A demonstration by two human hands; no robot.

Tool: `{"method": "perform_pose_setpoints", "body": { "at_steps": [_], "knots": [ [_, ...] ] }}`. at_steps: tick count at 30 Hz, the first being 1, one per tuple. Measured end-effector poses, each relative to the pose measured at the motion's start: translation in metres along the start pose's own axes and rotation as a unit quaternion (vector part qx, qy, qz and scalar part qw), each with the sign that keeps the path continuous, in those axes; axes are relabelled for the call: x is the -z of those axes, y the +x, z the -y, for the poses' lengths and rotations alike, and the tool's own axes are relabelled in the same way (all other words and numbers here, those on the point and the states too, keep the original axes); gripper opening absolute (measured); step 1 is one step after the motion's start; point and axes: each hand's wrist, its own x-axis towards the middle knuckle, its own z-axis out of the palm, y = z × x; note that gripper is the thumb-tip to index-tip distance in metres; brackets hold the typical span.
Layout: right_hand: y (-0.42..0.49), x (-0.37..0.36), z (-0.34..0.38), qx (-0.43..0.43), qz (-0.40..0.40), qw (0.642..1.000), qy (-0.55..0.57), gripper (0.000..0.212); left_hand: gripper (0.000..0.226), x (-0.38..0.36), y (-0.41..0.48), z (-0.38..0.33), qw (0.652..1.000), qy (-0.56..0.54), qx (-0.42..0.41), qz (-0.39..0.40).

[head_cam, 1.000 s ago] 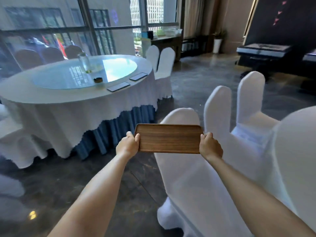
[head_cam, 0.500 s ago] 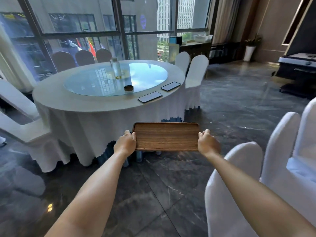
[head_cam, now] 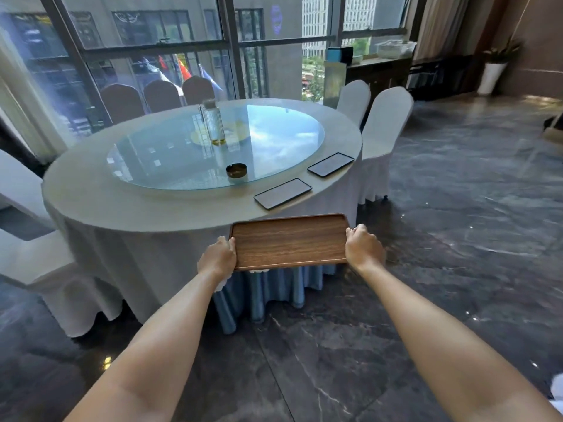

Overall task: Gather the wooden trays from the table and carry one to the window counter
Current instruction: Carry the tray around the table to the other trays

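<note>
I hold a brown wooden tray (head_cam: 289, 242) level in front of me, just short of the near edge of a round table (head_cam: 128, 199) covered in a white cloth. My left hand (head_cam: 217, 257) grips the tray's left end and my right hand (head_cam: 362, 248) grips its right end. Two more flat trays lie on the table's near right rim, one closer (head_cam: 283, 193) and one farther right (head_cam: 330, 164); they look dark and reflective. A dark window counter (head_cam: 380, 67) stands at the back right under the windows.
On the glass turntable (head_cam: 274, 141) stand a clear bottle (head_cam: 214, 124) and a small dark ashtray (head_cam: 236, 170). White-covered chairs sit at the table's right (head_cam: 384, 123) and left (head_cam: 39, 263). Dark polished floor (head_cam: 472, 223) spreads to the right. A white planter (head_cam: 490, 77) stands at the far right.
The view has swung left and moved closer to the round table. The white chairs that were beside me on the right are out of view. Both hands keep the same grip on the tray.
</note>
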Motion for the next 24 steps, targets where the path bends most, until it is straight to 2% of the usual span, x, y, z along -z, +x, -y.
{"method": "perform_pose_setpoints", "body": {
  "at_steps": [8,16,24],
  "knots": [
    [0.132,-0.068,0.012,0.008,0.009,1.0,-0.003,0.038,0.049,-0.045,0.137,-0.022,0.999,0.013,0.0,0.033],
    [0.307,-0.156,0.039,0.064,0.053,0.994,-0.068,0.038,0.052,-0.101,0.3,-0.04,0.998,-0.002,0.047,0.031],
    [0.423,-0.212,0.035,0.123,0.12,0.976,-0.131,0.033,0.05,-0.139,0.385,-0.061,0.994,0.008,0.092,0.064]
  ]
}}
